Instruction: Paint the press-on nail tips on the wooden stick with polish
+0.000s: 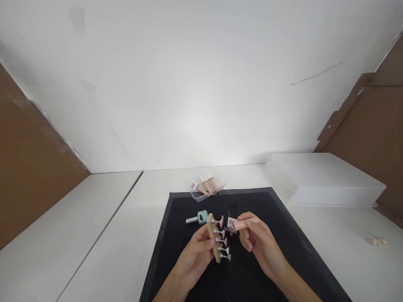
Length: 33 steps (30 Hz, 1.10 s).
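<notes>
My left hand (197, 251) is closed around a nail practice stand (212, 235), a pale wooden-looking bar tilted up on end. Several metal posts stick out of it to the right, carrying pinkish false nails (225, 242). Between the fingers of my right hand (260, 239) is a nail polish brush with a long pink cap handle (245, 223). Its tip points left, close to the upper nails; whether it touches one I cannot tell. Partly hidden behind the brush stands a small polish bottle (231, 220) with a purple patch. A teal bottle with a silvery cap (202, 217) lies beyond my left hand.
A black mat (252, 201) lies under both hands on the white table (126, 230). At its back edge, a clear tray (198, 198) holds several pink-capped bottles (206, 184). A translucent plastic box (327, 180) sits back right, and small cream-coloured rings (378, 241) lie at far right.
</notes>
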Tool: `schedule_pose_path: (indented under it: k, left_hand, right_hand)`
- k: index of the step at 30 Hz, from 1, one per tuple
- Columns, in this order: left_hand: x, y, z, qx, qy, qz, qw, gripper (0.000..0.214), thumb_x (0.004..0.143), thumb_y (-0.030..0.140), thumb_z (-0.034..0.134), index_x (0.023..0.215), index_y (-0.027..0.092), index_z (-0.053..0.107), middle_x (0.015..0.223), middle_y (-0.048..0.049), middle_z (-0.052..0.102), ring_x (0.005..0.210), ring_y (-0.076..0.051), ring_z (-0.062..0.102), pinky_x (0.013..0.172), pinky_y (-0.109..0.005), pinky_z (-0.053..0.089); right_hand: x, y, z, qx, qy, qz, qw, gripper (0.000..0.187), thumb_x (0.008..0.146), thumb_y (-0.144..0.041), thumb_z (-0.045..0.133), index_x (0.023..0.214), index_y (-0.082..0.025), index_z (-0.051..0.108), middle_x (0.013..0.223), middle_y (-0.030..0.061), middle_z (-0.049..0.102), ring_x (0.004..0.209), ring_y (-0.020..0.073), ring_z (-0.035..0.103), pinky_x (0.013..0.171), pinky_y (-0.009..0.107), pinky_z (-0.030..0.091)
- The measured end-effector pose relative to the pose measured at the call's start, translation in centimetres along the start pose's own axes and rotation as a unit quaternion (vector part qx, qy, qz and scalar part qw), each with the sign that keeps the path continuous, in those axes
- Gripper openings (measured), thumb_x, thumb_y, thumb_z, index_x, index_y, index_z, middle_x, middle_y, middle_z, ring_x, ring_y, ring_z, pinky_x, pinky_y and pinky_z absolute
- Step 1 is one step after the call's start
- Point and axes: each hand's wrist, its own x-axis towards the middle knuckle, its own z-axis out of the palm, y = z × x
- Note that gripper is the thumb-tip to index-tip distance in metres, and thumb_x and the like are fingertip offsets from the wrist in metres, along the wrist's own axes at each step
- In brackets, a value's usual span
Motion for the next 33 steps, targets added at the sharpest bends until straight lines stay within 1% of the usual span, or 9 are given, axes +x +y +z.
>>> schedule_pose_path:
  k: [4, 8, 10, 16, 20, 23, 26, 31, 33]
  left_hand:
    - [-0.05, 0.11, 0.26, -0.001, -0.002, 0.001, 1.0, 0.034, 0.064, 0.01, 0.069, 0.096, 0.017, 0.065, 0.082, -0.0018, 0.067, 0.074, -0.012, 0.059, 0.074, -0.027, 0.039]
    - [-0.01, 0.17, 0.44, -0.001, 0.001, 0.0, 1.0, 0.034, 0.063, 0.009, 0.07, 0.095, 0.017, 0.065, 0.082, -0.002, 0.067, 0.073, -0.012, 0.059, 0.073, -0.027, 0.04]
    - [0.01, 0.11, 0.35, 0.0, -0.001, 0.0, 1.0, 0.032, 0.063, 0.009, 0.07, 0.094, 0.017, 0.065, 0.08, -0.0015, 0.066, 0.072, -0.012, 0.058, 0.073, -0.027, 0.04]
    - [-0.06, -0.03, 0.0, 0.002, -0.004, -0.001, 1.0, 0.031, 0.063, 0.009, 0.069, 0.093, 0.016, 0.065, 0.08, -0.0016, 0.065, 0.074, -0.012, 0.058, 0.074, -0.028, 0.039]
    - [0.06, 0.06, 0.07, 0.006, -0.001, 0.002, 1.0, 0.033, 0.063, 0.01, 0.069, 0.095, 0.017, 0.065, 0.08, -0.0014, 0.065, 0.074, -0.012, 0.058, 0.073, -0.028, 0.039]
    - [0.19, 0.14, 0.22, 0.013, 0.007, 0.002, 1.0, 0.031, 0.063, 0.01, 0.07, 0.092, 0.017, 0.066, 0.079, -0.0012, 0.065, 0.071, -0.012, 0.058, 0.071, -0.028, 0.039]
    - [0.19, 0.16, 0.31, 0.01, 0.009, 0.0, 1.0, 0.032, 0.061, 0.01, 0.071, 0.092, 0.017, 0.066, 0.08, -0.0011, 0.065, 0.073, -0.013, 0.058, 0.073, -0.028, 0.04]
    - [-0.05, 0.01, 0.15, 0.006, 0.004, 0.004, 1.0, 0.03, 0.061, 0.011, 0.071, 0.09, 0.017, 0.066, 0.08, -0.0015, 0.065, 0.073, -0.012, 0.058, 0.074, -0.028, 0.04]
    - [-0.09, -0.04, 0.09, 0.007, 0.004, 0.005, 1.0, 0.032, 0.061, 0.01, 0.071, 0.093, 0.018, 0.066, 0.082, -0.002, 0.065, 0.073, -0.013, 0.058, 0.073, -0.028, 0.04]
  right_hand:
    - [-0.13, -0.17, 0.11, 0.013, -0.02, 0.004, 1.0, 0.02, 0.076, -0.036, 0.064, 0.079, -0.016, 0.064, 0.05, -0.0052, 0.042, 0.04, 0.0068, 0.032, 0.04, 0.021, 0.024]
    - [-0.25, -0.26, 0.3, -0.001, -0.043, 0.016, 0.999, 0.02, 0.076, -0.035, 0.065, 0.076, -0.015, 0.063, 0.048, -0.0056, 0.042, 0.039, 0.0061, 0.031, 0.041, 0.021, 0.023]
    - [-0.22, -0.2, 0.29, -0.009, -0.04, 0.015, 0.999, 0.019, 0.076, -0.035, 0.064, 0.077, -0.015, 0.064, 0.048, -0.0056, 0.042, 0.039, 0.006, 0.031, 0.041, 0.021, 0.023]
    - [0.04, 0.04, 0.03, 0.004, -0.002, -0.004, 1.0, 0.019, 0.076, -0.035, 0.064, 0.081, -0.016, 0.064, 0.051, -0.005, 0.043, 0.041, 0.0066, 0.031, 0.04, 0.021, 0.025]
    - [-0.09, -0.09, 0.12, 0.008, -0.024, 0.003, 1.0, 0.02, 0.075, -0.036, 0.065, 0.079, -0.016, 0.063, 0.05, -0.0051, 0.042, 0.041, 0.0072, 0.032, 0.041, 0.022, 0.025]
    - [-0.23, -0.22, 0.29, -0.006, -0.035, 0.015, 0.999, 0.02, 0.076, -0.036, 0.064, 0.076, -0.015, 0.063, 0.048, -0.0054, 0.041, 0.04, 0.0069, 0.031, 0.041, 0.022, 0.024]
    - [-0.17, -0.19, 0.29, -0.015, -0.022, 0.011, 1.0, 0.019, 0.076, -0.035, 0.064, 0.078, -0.015, 0.063, 0.049, -0.0051, 0.042, 0.041, 0.0068, 0.031, 0.041, 0.022, 0.024]
    - [0.14, 0.06, -0.12, -0.007, 0.029, -0.006, 1.0, 0.018, 0.076, -0.034, 0.064, 0.082, -0.016, 0.064, 0.051, -0.0051, 0.043, 0.04, 0.0069, 0.031, 0.04, 0.021, 0.025]
    - [0.13, 0.08, -0.22, 0.001, 0.026, -0.006, 1.0, 0.017, 0.077, -0.033, 0.063, 0.083, -0.017, 0.064, 0.051, -0.005, 0.043, 0.04, 0.0067, 0.032, 0.04, 0.021, 0.025]
